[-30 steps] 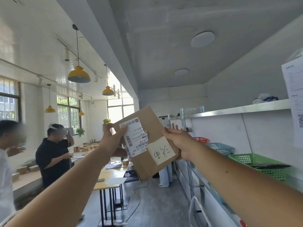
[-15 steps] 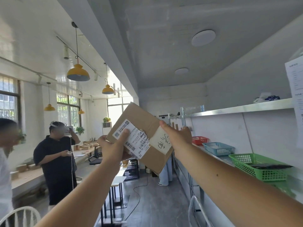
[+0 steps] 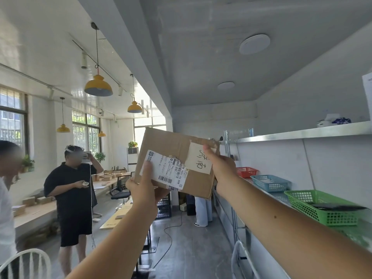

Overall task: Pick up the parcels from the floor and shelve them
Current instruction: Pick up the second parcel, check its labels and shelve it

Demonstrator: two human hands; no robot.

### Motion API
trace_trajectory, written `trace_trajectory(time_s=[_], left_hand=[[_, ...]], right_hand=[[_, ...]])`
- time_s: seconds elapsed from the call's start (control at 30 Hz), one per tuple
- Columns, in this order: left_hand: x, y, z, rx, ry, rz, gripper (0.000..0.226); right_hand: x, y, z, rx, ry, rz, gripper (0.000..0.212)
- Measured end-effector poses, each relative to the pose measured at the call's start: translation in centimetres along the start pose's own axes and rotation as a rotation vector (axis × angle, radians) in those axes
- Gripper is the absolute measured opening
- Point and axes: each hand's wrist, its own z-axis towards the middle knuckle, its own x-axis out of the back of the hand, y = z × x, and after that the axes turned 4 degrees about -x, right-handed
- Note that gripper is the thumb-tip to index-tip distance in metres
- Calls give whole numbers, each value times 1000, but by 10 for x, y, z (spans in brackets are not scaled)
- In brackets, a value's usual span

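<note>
I hold a flat brown cardboard parcel [image 3: 171, 146] up at arm's length in front of me, with both hands on it. It carries a white shipping label with barcodes and a cream handwritten note. My left hand [image 3: 144, 189] grips its lower left edge, thumb on the label. My right hand [image 3: 220, 165] holds its right edge beside the note. The metal shelf unit [image 3: 302, 134] runs along the right wall, its upper shelf level with the parcel's top edge.
On the lower shelf stand a green basket [image 3: 322, 208], a blue basket [image 3: 270, 183] and a red basket [image 3: 246, 171]. A person in black [image 3: 73, 196] stands left, another person at the far left edge, a third behind the parcel. A white chair back [image 3: 26, 260] is at bottom left.
The parcel has turned clockwise to a more level pose and drifted right toward the shelf. Both hands kept hold of it. The person in black raised a hand to the headset.
</note>
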Motion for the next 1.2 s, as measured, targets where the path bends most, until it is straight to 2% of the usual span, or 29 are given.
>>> trace_trajectory(time_s=[0.13,0.2,0.27,0.37,0.43,0.5,0.6,0.73,0.83,0.97,1.13,1.2], left_hand=[[-2,-1,-1,66,35,-108,74],[-2,0,-3,77,45,-157,68],[-1,0,-5,111,69,-206,65],[-2,1,-10,134,71,-201,45],[-1,1,-13,141,68,-199,33],[-1,0,-15,156,74,-229,33],[-1,1,-16,190,90,-249,35],[3,1,-6,240,98,-219,43],[4,3,-2,262,93,-146,44],[2,7,-1,210,73,-29,42],[2,9,1,4,12,239,48],[0,15,-1,-68,-34,311,61]], right_hand=[[6,8,7,11,-36,-17,34],[9,13,10,40,-53,-24,26],[13,19,14,54,-88,-37,28],[15,26,12,29,-168,-44,34],[13,27,8,-33,-189,-44,26],[13,28,9,-81,-161,-26,15],[13,24,14,-114,-115,27,15],[13,20,19,-34,-95,112,22],[13,17,22,2,-87,133,16],[16,13,24,-53,-121,236,22],[21,10,27,-13,-108,295,26],[23,9,29,-4,-102,286,36]])
